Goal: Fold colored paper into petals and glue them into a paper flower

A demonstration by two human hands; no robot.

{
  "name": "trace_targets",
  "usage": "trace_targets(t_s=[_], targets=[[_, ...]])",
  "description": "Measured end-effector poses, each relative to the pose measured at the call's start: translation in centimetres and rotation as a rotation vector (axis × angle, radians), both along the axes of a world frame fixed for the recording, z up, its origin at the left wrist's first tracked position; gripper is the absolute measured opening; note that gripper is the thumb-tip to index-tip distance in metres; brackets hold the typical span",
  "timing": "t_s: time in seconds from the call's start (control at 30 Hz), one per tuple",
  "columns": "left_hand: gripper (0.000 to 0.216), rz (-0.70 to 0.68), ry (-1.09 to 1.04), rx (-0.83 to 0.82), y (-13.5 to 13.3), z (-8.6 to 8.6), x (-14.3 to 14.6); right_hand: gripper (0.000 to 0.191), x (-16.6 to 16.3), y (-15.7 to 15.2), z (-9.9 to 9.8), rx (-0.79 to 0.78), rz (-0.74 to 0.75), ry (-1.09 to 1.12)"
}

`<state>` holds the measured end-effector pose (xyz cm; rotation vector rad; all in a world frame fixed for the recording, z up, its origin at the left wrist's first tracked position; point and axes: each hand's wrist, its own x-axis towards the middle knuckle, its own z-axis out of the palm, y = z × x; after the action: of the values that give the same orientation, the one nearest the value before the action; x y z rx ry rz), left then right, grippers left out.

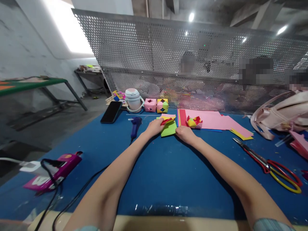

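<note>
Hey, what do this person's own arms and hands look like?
The left hand and right hand are bare, with no gloves or watch visible. The right sleeve is greyish teal, apparently checked, ending near the elbow; the left sleeve barely shows.

- A camera worn on a person's head looks forward and down across a blue tabletop (173, 179).
- Both forearms (125, 160) extend from the bottom edge, close to the lens; the left hand (155, 127) and right hand (186, 133) sit farther off, near the view's center.
- Beyond, the wide view faces a perforated metal screen (125, 45), with ceiling lights (191, 17) at top.
</note>
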<state>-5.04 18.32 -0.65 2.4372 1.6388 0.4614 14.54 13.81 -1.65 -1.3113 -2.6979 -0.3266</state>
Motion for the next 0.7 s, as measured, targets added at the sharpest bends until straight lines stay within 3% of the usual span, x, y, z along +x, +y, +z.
trace_targets(t_s=[0.27,0.4,0.53,0.63,0.7], targets=[[0.025,-0.186,0.177,-0.030,-0.4,0.3,0.1,0.021,6.8,-7.4,1.1,-0.035,0.025,0.090],[0.039,-0.266,0.191,-0.075,-0.5,1.5,0.2,0.023,10.2,-11.8,1.7,-0.132,-0.112,0.448],[0.048,-0.288,-0.218,-0.116,-1.9,3.2,2.2,0.020,11.5,-14.2,2.6,-0.422,-0.358,0.961],[0.051,-0.338,-0.615,-0.459,-4.4,3.9,4.7,0.023,11.4,-14.3,2.9,-0.594,-0.421,1.178],[0.049,-0.361,-0.731,-0.646,-6.4,3.8,6.3,0.024,11.0,-14.0,2.9,-0.662,-0.434,1.238]])
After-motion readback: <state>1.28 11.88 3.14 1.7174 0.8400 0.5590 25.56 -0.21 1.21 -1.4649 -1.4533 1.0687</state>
